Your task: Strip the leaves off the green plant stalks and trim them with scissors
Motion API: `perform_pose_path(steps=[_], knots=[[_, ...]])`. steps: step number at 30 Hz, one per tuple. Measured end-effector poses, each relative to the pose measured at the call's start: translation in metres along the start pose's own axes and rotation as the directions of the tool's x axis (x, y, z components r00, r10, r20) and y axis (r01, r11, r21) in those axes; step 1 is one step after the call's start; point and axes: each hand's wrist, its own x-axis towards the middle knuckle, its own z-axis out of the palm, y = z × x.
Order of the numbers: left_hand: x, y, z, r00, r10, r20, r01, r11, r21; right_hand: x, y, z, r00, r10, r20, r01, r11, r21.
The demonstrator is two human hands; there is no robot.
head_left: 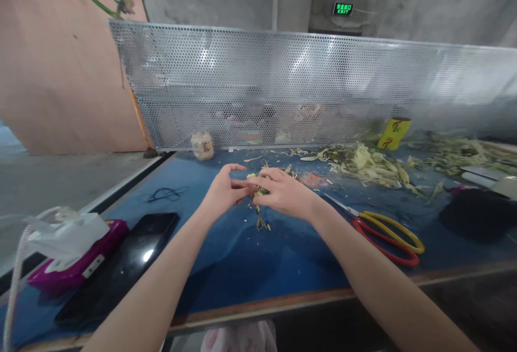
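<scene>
Fingers (pixel 266 184) of the right hand (pixel 288 193) are curled closed over a small bundle of plant strips (pixel 263 222), while those of the left hand (pixel 226 187) meet them from the other side, index finger raised; whether the left ones pinch the bundle is hidden. Its stem ends hang below both hands, above the blue worktop (pixel 242 266). Just beyond the right hand lie orange scraps (pixel 313 179), and behind them a loose heap of pale green husks (pixel 363 163). Beside the right forearm rest scissors (pixel 355 213) with one red and one yellow handle, blades towards the wrist. Near the left forearm lie a tangled dark cord (pixel 165 195) and a flat black device (pixel 121 266). Farther out, a clear jar (pixel 202 145) holds something pale brown; a yellow canister (pixel 394 133) leans, contents unseen; a purple box (pixel 107 239) bears white tissue-like material (pixel 75 239). Behind everything stands a perforated metal screen (pixel 242 66).
</scene>
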Motion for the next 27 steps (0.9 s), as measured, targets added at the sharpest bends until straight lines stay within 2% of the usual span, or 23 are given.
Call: perform_pose_path(steps=[3,6,9,11,13,17,19,22,25,27], knots=[[0.000,-0.001,0.000,1.000,0.009,0.010,-0.009,1.000,0.018,0.001,-0.001,-0.001,1.000,0.001,-0.026,0.000,1.000,0.027],[0.001,-0.001,0.001,1.000,0.013,0.007,-0.013,1.000,0.027,0.003,-0.003,-0.001,0.994,0.038,-0.107,-0.022,0.989,0.147],[0.002,-0.001,0.001,1.000,0.023,-0.002,-0.023,1.000,-0.011,0.005,-0.003,0.001,0.953,0.225,-0.205,-0.133,0.914,0.384],[0.002,-0.001,0.000,0.999,0.045,-0.018,-0.046,0.998,-0.045,0.007,-0.002,0.003,0.893,0.405,-0.197,-0.238,0.795,0.558],[0.002,0.000,0.000,0.996,0.076,-0.051,-0.080,0.995,-0.065,0.008,-0.003,0.007,0.827,0.549,-0.117,-0.311,0.621,0.720],[0.001,0.005,0.000,0.984,0.134,-0.119,-0.143,0.987,-0.078,0.011,-0.004,0.014,0.731,0.675,0.103,-0.333,0.220,0.917],[0.000,0.007,0.001,0.976,0.160,-0.145,-0.172,0.982,-0.074,0.011,-0.005,0.017,0.682,0.707,0.188,-0.347,0.086,0.934],[-0.001,0.009,0.002,0.966,0.189,-0.179,-0.202,0.978,-0.057,0.011,-0.005,0.019,0.622,0.744,0.245,-0.352,-0.014,0.936],[-0.002,0.009,0.003,0.959,0.206,-0.197,-0.215,0.976,-0.029,0.012,-0.005,0.018,0.591,0.757,0.278,-0.347,-0.073,0.935],[-0.002,0.009,0.004,0.959,0.204,-0.199,-0.209,0.978,-0.002,0.012,-0.005,0.017,0.554,0.779,0.295,-0.360,-0.096,0.928]])
